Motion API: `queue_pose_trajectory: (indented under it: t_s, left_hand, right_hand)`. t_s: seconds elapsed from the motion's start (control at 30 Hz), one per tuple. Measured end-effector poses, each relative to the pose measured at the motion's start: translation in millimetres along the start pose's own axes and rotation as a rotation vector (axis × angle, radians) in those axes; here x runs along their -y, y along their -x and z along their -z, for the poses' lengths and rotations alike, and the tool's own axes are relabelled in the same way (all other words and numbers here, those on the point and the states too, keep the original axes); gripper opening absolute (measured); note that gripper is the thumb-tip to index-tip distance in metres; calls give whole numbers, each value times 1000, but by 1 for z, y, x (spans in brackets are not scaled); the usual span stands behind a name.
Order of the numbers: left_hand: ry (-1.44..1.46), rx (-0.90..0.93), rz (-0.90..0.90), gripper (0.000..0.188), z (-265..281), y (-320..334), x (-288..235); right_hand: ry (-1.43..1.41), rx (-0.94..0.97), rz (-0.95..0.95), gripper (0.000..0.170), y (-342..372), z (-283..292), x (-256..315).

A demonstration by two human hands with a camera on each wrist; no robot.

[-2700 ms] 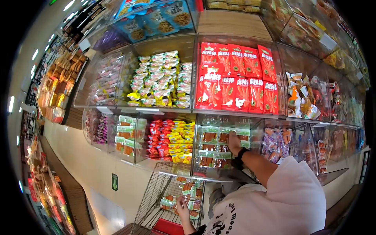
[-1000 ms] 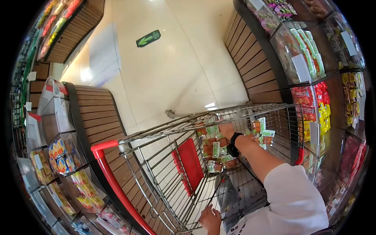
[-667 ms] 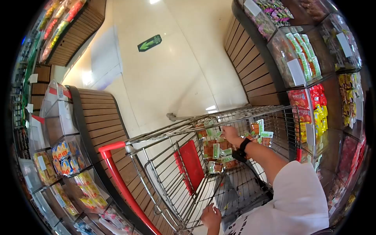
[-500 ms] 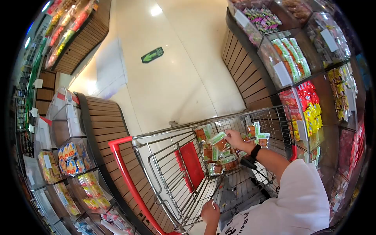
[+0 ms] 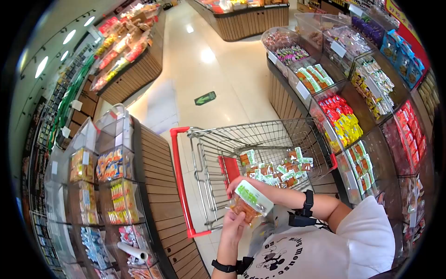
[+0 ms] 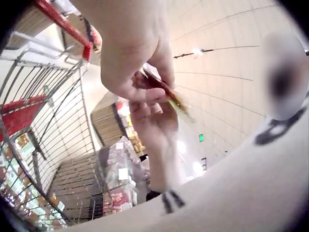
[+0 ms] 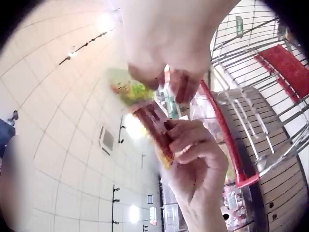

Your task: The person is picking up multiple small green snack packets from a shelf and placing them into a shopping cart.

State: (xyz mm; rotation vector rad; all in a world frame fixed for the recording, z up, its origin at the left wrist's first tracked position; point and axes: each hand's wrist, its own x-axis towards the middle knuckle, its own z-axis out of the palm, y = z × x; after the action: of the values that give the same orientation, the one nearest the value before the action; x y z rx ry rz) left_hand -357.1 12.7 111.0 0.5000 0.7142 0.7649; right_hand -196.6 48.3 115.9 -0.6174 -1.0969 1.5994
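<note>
A see-through snack packet [image 5: 253, 199] with a white and green label and brown pieces inside is held up in front of the shirt. My left hand [image 5: 233, 223] pinches its lower end, thumb on the front. Behind the label end, my right hand [image 5: 251, 185] grips the packet, its fingers partly hidden. The right wrist view shows both hands on the packet [image 7: 149, 121], the left hand [image 7: 198, 154] below. Seen nearly edge-on in the left wrist view, the packet [image 6: 166, 89] lies between the fingers. Similar packets [image 5: 283, 174] lie in the shopping cart [image 5: 246, 132] beyond.
The cart's red handle [image 5: 179, 181] is at the left. Clear bins of snacks [image 5: 344, 123] stand along the right, one holding similar packets [image 5: 361, 166]. More bins [image 5: 109, 186] line the left side. A tiled aisle with a green arrow sign [image 5: 205, 98] runs ahead.
The right hand reached from the shelf bin into the cart, then lifted a packet out toward the body. The left hand rose and took hold of it too. The head view tilted up.
</note>
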Motion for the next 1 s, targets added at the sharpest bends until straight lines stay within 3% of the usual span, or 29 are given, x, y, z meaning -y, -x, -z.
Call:
queue_pose_trajectory:
  t_s: [0.03,0.07,0.1,0.13,0.17,0.23,0.37,0.6,0.7,0.8,0.9,0.93,1.0]
  left_hand:
    - [-62,-122,-111,33,-19,20,-9]
    - [-11,-243,-180,36,-29,39,-15]
    - [-46,-236,-285,37,-33,54,-17]
    - [-80,-230,-387,39,-35,68,-18]
    - [-113,-222,-489,40,-37,81,-19]
    - [-165,-164,-555,44,-43,103,-19]
    - [-210,-106,-669,49,-58,137,-9]
    - [-386,-75,-838,57,-75,169,12]
    - [-377,-36,-833,61,-81,171,18]
    - [-223,85,-716,55,-84,164,24]
    - [261,391,-176,37,-54,144,30]
    - [432,546,31,21,-67,144,28]
    - [695,554,291,16,-66,131,38]
  right_hand:
    - [-177,-125,-29,19,9,-16,1]
    - [-163,-207,-58,21,21,-30,11]
    - [-148,-292,-87,23,35,-42,25]
    - [-250,-261,-49,23,46,-52,35]
    - [-150,-225,-29,22,59,-66,44]
    - [49,-166,11,21,83,-93,61]
    - [231,-231,205,13,112,-137,79]
    - [262,-294,381,13,151,-163,88]
    - [266,-337,367,13,165,-164,91]
    - [310,-369,420,14,176,-158,93]
    - [167,-211,607,17,175,-137,84]
    - [123,-251,553,29,172,-134,85]
    - [86,-209,434,46,162,-119,73]
